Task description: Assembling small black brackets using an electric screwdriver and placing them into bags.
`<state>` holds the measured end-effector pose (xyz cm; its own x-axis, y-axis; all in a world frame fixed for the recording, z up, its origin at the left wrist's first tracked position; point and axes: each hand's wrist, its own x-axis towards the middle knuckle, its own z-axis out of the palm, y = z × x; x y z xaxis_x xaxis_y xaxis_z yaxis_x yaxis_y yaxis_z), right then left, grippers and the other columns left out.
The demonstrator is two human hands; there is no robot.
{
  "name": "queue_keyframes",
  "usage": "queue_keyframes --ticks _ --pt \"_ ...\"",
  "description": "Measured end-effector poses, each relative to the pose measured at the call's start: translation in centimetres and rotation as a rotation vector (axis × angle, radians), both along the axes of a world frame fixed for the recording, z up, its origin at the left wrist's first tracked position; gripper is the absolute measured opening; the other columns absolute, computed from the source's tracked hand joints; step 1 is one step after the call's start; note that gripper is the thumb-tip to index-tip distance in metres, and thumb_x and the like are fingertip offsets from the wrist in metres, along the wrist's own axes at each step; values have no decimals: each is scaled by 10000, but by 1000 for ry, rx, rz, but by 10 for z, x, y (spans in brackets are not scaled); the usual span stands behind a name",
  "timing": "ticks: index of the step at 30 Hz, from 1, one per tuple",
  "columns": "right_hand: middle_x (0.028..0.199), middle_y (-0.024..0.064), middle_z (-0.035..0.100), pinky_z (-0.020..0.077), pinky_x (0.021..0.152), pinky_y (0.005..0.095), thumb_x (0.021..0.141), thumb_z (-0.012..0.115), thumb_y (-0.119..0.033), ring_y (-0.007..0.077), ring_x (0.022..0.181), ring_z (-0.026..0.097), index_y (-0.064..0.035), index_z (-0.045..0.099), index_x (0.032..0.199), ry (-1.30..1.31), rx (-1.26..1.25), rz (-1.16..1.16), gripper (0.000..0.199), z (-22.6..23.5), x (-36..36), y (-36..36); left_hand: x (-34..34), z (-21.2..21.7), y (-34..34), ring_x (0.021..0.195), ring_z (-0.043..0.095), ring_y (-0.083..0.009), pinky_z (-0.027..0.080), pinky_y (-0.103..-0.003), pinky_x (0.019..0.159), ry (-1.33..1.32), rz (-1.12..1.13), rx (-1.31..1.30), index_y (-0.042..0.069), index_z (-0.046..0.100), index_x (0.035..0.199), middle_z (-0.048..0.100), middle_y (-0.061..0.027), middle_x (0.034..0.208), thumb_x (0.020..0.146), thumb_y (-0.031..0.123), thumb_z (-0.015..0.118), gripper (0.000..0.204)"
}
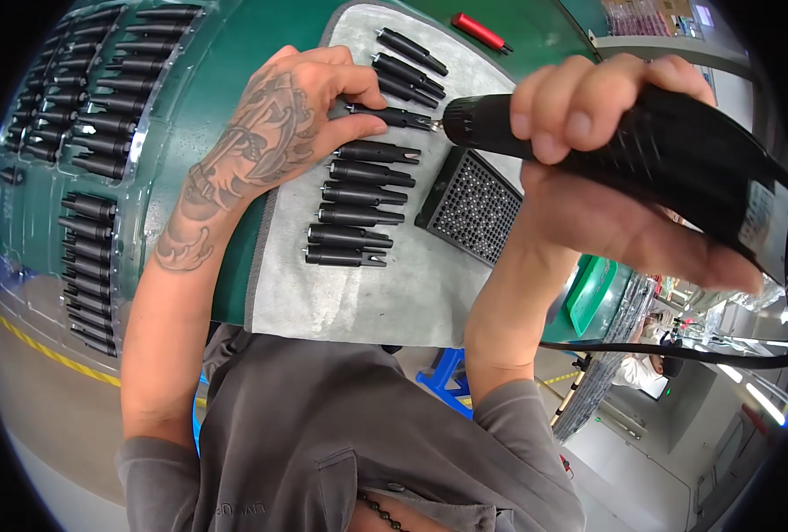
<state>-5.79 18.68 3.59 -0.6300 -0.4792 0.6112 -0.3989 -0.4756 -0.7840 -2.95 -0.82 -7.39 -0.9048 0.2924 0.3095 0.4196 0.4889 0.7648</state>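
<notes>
1. Far left of the grey mat (394, 293), we see rows of black parts (93, 142) in clear trays (146, 146) on the green surface (226, 160).
2. On the mat, our left hand (301, 115) pinches one black part (392, 115) — more lie just below it.
3. Our right hand (589, 168) grips a black power screwdriver (624, 142), its tip at that part — above the black screw tray (472, 206) on the mat's right edge.

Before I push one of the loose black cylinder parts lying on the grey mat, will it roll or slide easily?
Probably it rolls: each black part is round and long, lying on its side. The grey mat looks soft and may slow it. It looks stiff and hard, so it should not bend. The left hand pins one part down against the electric screwdriver, which suggests they shift easily.
</notes>
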Motion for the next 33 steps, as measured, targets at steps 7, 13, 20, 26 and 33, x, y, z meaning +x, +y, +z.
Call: queue_keyframes --ticks 7,13,20,26,33 --pt "759 85 584 420 495 340 636 386 -1009 173 550 520 -28 521 1315 25 14 90 1201 -9 -13 -8 -1 0 1 649 509 -129 406 -269 792 18 16 -43 120 687 789 558 33 735 777 168 796 119" --pt "762 100 601 440 496 340 622 367 -1023 185 546 534 -18 520 1307 59 46 148 1226 -15 -19 -6 0 -7 0 636 428 -122 357 -254 755 44 7 6 96 697 819 534 40 755 775 132 794 112" --pt "751 103 605 435 477 330 622 348 -1028 185 536 535 -21 533 1290 55 22 123 1222 -23 -15 -7 0 -2 2 625 424 -124 358 -255 756 23 4 7 84 684 811 530 40 742 775 136 797 129" --pt "737 87 596 410 449 312 657 329 -1013 168 525 522 -39 570 1245 55 -39 38 1163 -20 -8 -1 -1 -1 4 628 464 -128 394 -255 728 33 21 27 91 694 826 552 33 747 786 154 790 122" --pt "707 71 581 398 441 307 694 308 -994 147 494 492 -51 597 1208 47 -59 -160 1113 5 24 56 7 13 1 635 499 -128 428 -250 679 17 35 83 87 707 852 577 19 769 798 156 782 115"
